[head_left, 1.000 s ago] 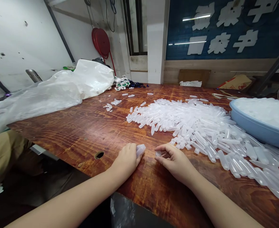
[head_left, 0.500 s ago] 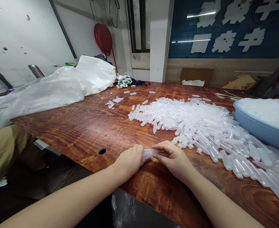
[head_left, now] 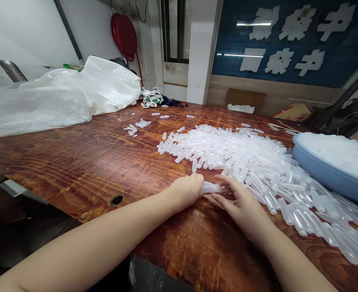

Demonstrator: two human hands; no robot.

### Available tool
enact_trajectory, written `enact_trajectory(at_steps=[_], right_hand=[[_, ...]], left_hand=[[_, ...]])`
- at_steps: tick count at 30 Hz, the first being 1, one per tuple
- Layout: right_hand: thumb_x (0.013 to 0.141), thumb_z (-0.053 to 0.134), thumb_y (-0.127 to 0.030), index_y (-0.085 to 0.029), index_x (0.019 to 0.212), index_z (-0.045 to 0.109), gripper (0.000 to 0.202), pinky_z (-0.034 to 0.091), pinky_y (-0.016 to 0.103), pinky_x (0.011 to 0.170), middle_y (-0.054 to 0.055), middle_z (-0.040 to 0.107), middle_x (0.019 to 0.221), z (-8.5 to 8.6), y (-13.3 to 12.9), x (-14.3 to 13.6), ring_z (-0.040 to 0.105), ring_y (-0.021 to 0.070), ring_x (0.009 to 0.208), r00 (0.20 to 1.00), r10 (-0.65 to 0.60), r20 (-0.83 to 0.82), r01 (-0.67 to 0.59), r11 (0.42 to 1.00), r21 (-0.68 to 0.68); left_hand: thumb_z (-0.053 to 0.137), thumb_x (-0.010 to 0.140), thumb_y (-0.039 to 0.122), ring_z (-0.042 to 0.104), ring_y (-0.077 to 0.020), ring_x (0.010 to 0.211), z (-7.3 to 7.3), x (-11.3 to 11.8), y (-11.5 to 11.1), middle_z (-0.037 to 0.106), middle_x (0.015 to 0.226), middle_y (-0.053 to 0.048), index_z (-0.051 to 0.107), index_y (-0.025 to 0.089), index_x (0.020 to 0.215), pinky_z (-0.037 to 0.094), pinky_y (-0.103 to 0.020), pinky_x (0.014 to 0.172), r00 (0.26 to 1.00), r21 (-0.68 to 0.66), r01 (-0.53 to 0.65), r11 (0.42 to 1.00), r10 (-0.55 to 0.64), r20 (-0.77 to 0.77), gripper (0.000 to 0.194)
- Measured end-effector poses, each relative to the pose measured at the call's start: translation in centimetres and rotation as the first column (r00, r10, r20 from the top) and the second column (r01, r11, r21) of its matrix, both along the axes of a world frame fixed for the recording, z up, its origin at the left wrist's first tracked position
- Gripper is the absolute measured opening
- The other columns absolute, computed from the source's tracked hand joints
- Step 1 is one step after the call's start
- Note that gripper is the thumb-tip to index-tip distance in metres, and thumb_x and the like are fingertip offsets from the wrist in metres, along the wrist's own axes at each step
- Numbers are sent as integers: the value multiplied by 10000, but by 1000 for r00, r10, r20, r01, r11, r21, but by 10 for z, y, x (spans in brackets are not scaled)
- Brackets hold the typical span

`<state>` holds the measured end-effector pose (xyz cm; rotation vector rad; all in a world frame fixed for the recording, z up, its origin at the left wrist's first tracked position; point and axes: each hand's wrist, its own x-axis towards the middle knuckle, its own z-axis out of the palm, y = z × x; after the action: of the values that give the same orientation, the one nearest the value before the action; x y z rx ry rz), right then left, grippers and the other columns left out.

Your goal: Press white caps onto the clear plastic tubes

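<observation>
My left hand [head_left: 187, 190] is closed around a translucent white plastic tube [head_left: 210, 187], whose near-right end sticks out of the fist. At that end is my right hand [head_left: 238, 200], its thumb and fingers parted around the tip with a gap between them. Whether a fingertip touches the tube is hard to tell, since the fingers are slightly blurred. Just beyond both hands lies a large heap of similar translucent tubes [head_left: 227, 150], spreading to the right along the wooden table [head_left: 75, 162].
A blue basin [head_left: 325, 174] full of white pieces stands on the right. At the back left lies a big white plastic bag [head_left: 112, 87]. Small white scraps [head_left: 132, 129] are scattered mid-table, and a round hole [head_left: 115, 200] is cut near the front edge.
Both hands have moved right with the tube. My right fingers have spread from their pinch at the tube's end. The view has turned slightly.
</observation>
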<state>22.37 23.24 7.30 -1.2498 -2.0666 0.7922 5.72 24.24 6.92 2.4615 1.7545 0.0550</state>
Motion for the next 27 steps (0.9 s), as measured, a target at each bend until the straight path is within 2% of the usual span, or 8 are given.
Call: enact_trajectory(at_steps=[2, 4, 9, 13, 17, 22, 24, 27], right_hand=[[798, 465, -354, -211, 923, 568, 215, 438, 270, 653, 22, 617, 836, -1, -1, -1, 572, 158, 745, 994, 32, 101, -30, 999, -19], [819, 426, -402, -199, 765, 569, 254, 428, 282, 614, 10, 591, 679, -2, -1, -3, 558, 161, 654, 983, 19, 184, -5, 997, -80], [779, 515, -373, -228, 1077, 500, 332, 444, 288, 726, 46, 592, 978, -4, -5, -2, 574, 164, 829, 998, 55, -6, -55, 997, -58], [800, 469, -383, -219, 907, 546, 211, 403, 260, 601, 1, 562, 711, -2, -8, -3, 523, 136, 643, 999, 34, 38, -32, 997, -68], [795, 441, -457, -193, 743, 493, 274, 348, 234, 499, -36, 448, 575, -4, -9, -9, 436, 100, 505, 999, -44, -15, 39, 973, -228], [779, 443, -519, -187, 666, 406, 353, 332, 213, 435, -54, 423, 543, -11, -6, -15, 397, 76, 426, 969, -79, -234, -43, 878, -476], [782, 447, -508, -185, 701, 428, 334, 368, 219, 482, -39, 466, 587, -10, -5, -15, 446, 89, 488, 971, -84, -226, -24, 898, -439], [803, 442, -453, -186, 769, 491, 274, 373, 236, 542, -14, 523, 658, -1, -7, -9, 484, 113, 584, 997, -64, -40, 54, 974, -219]], left_hand=[[394, 874, 342, 605, -237, 804, -3, -4, 1, 583, 843, -87, 498, 124, 948, 475, -339, 693, 1000, 0, 14, 1000, -14, 6, 253], [392, 874, 336, 601, -249, 815, -5, -7, 1, 581, 848, -96, 499, 117, 946, 471, -344, 689, 1000, 2, 10, 1000, -10, 11, 254], [402, 868, 320, 606, -248, 806, -1, -9, -2, 582, 849, -94, 496, 124, 945, 470, -329, 669, 1000, -35, 8, 999, -8, 2, 231], [371, 874, 238, 611, -239, 811, -3, -8, -5, 585, 862, -93, 486, 127, 945, 478, -327, 674, 999, -19, 45, 999, -45, -30, 175], [327, 884, 218, 618, -252, 792, -10, -5, -6, 582, 865, -99, 483, 123, 947, 491, -352, 650, 997, 25, 56, 998, -55, -48, 193], [324, 875, 180, 621, -261, 782, -13, -4, -8, 582, 876, -111, 485, 113, 959, 490, -354, 621, 997, 45, 47, 998, -44, -58, 194], [341, 884, 222, 618, -248, 801, -10, -5, -6, 587, 875, -105, 486, 111, 963, 486, -333, 641, 998, 29, 55, 998, -54, -28, 199], [391, 882, 329, 608, -227, 840, -5, -8, -3, 596, 882, -82, 495, 126, 955, 473, -303, 693, 994, -1, 108, 994, -108, 2, 239]])
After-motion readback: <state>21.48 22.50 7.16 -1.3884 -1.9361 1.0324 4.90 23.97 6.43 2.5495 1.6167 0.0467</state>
